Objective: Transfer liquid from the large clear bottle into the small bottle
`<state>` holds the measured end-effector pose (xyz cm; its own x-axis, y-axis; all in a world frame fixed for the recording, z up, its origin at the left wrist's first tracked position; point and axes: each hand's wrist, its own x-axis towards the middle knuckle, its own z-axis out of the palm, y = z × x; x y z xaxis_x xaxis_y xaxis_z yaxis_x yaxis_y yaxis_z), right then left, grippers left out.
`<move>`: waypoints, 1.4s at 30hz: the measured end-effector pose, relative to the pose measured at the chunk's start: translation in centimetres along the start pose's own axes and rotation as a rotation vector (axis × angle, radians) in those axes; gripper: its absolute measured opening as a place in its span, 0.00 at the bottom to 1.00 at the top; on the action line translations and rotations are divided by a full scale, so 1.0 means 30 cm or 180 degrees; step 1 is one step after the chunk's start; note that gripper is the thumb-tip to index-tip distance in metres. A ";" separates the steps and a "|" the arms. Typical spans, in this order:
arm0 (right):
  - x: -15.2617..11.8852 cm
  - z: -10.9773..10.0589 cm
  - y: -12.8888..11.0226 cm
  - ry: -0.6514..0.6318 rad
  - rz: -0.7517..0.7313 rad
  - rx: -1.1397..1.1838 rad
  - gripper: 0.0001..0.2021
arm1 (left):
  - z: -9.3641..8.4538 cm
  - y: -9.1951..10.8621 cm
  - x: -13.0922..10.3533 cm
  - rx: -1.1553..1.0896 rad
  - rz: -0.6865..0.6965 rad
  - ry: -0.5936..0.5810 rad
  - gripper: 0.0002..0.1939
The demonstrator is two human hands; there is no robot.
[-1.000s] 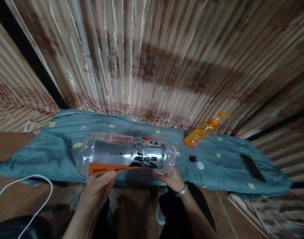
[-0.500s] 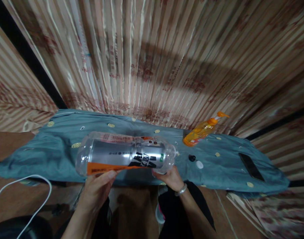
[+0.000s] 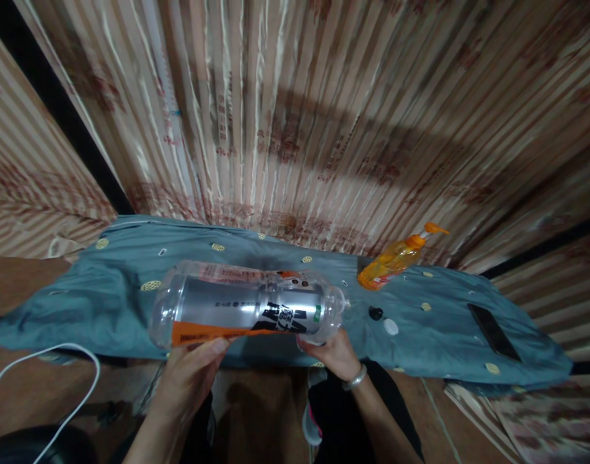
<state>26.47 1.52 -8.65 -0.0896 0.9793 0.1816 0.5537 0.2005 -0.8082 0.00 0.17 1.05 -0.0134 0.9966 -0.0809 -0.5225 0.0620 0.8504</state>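
Note:
A large clear plastic bottle with a silver and orange label lies sideways in the air, its neck to the right. My left hand grips its lower side near the base, thumb along the orange band. Close to the neck, my right hand holds the bottle from below, with a silver bracelet on that wrist. The undersides of both grips are hidden. To the right, a black cap and a white round cap rest on the blue-green cloth.
An orange pump bottle stands at the cloth's back edge. A dark phone lies at the right. Striped curtains hang behind, with black poles at the sides. A white cable loops at lower left.
Both hands keep hold of the bottle, which has hardly moved. The whole scene sits slightly lower and farther right in the view.

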 end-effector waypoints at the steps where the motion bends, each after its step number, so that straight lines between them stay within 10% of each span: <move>1: 0.000 0.000 0.000 0.0001 0.0006 0.0011 0.09 | -0.002 -0.002 0.001 0.0001 0.0008 0.0008 0.23; 29: -0.004 -0.006 -0.009 -0.0076 0.0137 0.0101 0.10 | 0.027 0.020 -0.018 0.0068 -0.0123 0.0200 0.21; 42: -0.002 -0.002 -0.027 -0.0099 0.0155 0.0285 0.08 | 0.068 0.031 -0.042 -0.0252 -0.0140 0.0877 0.17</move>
<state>26.07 1.28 -7.97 -0.0907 0.9881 0.1245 0.4820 0.1530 -0.8627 1.25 -0.93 3.01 -0.2145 0.9403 -0.2642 -0.5925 0.0898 0.8006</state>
